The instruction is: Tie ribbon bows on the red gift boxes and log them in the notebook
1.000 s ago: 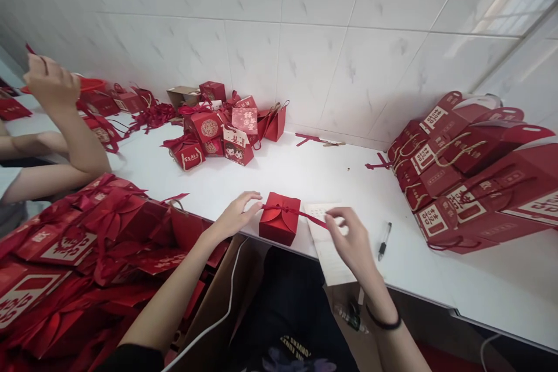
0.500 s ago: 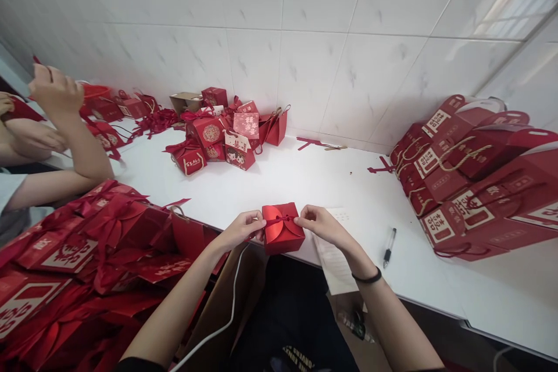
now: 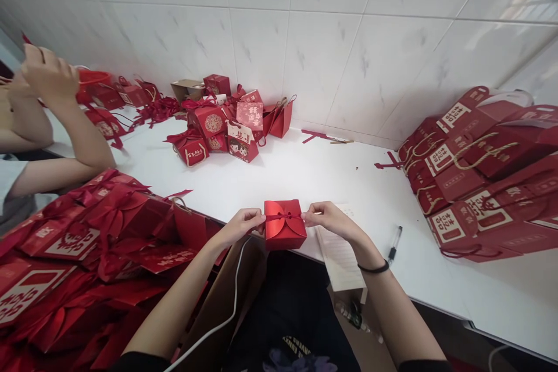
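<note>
A small red gift box (image 3: 285,231) with petal-shaped flaps sits at the front edge of the white table (image 3: 314,180). A thin red ribbon (image 3: 283,216) crosses its top. My left hand (image 3: 243,224) pinches the ribbon's end at the box's left side. On the right side, my right hand (image 3: 328,218) pinches the other end. Both hands are closed on the ribbon and touch the box. A black band circles my right wrist.
A sheet of paper (image 3: 340,256) and a black pen (image 3: 394,243) lie right of the box. Red gift bags (image 3: 479,180) are stacked at right, small red boxes (image 3: 218,128) at the back, more red bags (image 3: 82,244) at left. Another person's arms (image 3: 56,110) are raised at far left.
My right hand let the long ribbon tail go slack, came in from the right and now grips the ribbon at the box. The ribbon now lies tight over the lid.
</note>
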A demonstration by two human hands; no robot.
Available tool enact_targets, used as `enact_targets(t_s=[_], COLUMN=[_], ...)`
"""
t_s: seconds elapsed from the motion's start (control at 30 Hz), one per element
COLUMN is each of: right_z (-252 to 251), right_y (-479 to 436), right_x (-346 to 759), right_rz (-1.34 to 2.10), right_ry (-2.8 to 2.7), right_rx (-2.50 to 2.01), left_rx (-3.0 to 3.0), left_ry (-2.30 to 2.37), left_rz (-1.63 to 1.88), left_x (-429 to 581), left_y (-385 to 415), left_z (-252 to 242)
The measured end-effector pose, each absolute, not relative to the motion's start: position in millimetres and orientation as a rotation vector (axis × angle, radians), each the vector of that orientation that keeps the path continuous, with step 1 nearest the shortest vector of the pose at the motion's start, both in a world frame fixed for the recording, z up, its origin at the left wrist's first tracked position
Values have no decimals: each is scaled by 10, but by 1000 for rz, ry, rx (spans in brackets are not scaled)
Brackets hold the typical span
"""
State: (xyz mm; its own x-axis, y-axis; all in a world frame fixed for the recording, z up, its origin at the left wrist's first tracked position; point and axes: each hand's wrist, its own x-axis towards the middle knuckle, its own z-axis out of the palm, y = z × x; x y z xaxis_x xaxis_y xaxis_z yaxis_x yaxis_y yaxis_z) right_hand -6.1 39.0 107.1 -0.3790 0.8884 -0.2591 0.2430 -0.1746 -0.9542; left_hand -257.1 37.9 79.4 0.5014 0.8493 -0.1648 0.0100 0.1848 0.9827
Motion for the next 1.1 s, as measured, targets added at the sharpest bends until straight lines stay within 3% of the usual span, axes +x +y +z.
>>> enact_targets(t_s=[0.33, 1.1], right_z=[940, 843], right_y=[377, 356], right_x=[-6, 10], right_rz=[1573, 1476], right_ry=[-1515, -1653], right_rx=[-1310, -1299], left_rx=[1469, 1232], left_ry=[974, 967], left_rz=[739, 696], left_x=[-2632, -2597], left_y=[374, 316], left_z=[752, 722])
